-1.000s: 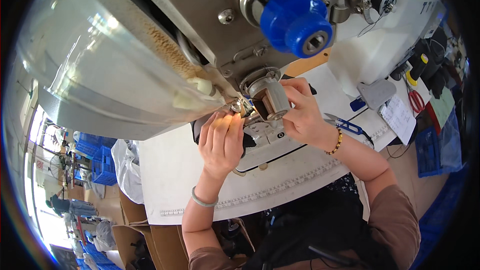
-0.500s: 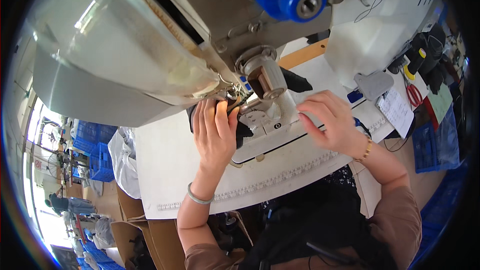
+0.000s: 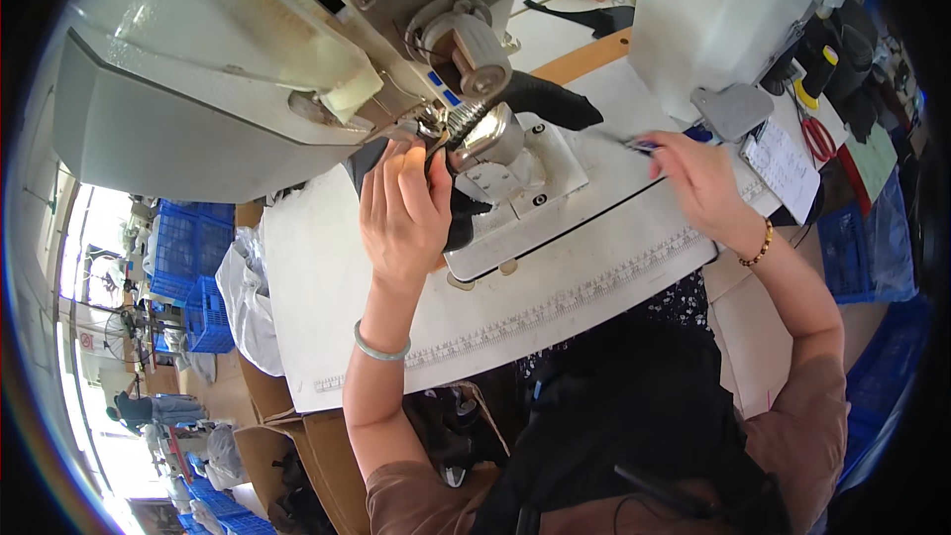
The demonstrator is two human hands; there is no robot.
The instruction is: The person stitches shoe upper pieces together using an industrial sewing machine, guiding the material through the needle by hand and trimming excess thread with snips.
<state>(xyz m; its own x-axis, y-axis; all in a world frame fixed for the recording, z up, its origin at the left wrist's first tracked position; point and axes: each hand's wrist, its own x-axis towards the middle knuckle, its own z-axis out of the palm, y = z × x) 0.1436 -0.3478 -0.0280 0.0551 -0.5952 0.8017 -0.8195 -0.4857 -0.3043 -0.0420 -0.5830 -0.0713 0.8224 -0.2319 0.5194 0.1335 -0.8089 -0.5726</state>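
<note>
My left hand (image 3: 401, 213) is closed on a piece of black fabric (image 3: 462, 223), its fingertips close beside the needle area of a large sewing machine (image 3: 248, 129). Part of the fabric is hidden under the fingers and the machine head. Behind the metal post a black strip (image 3: 543, 99) sticks out to the right. My right hand (image 3: 701, 183), off to the right above the table, pinches what looks like thread snips (image 3: 639, 145). Their pale tip is blurred and points left toward the machine.
A ruler tape (image 3: 555, 313) runs along the front of the white table (image 3: 337, 327). To the right are a grey metal plate (image 3: 731, 113), a written paper sheet (image 3: 781, 160), red-handled scissors (image 3: 818, 139) and thread cones (image 3: 820, 74). Cardboard boxes (image 3: 327, 451) and blue crates (image 3: 208, 312) stand lower left.
My right hand has moved away from the machine to the right and now holds the snips out. My left hand stays at the fabric. The whole view has shifted.
</note>
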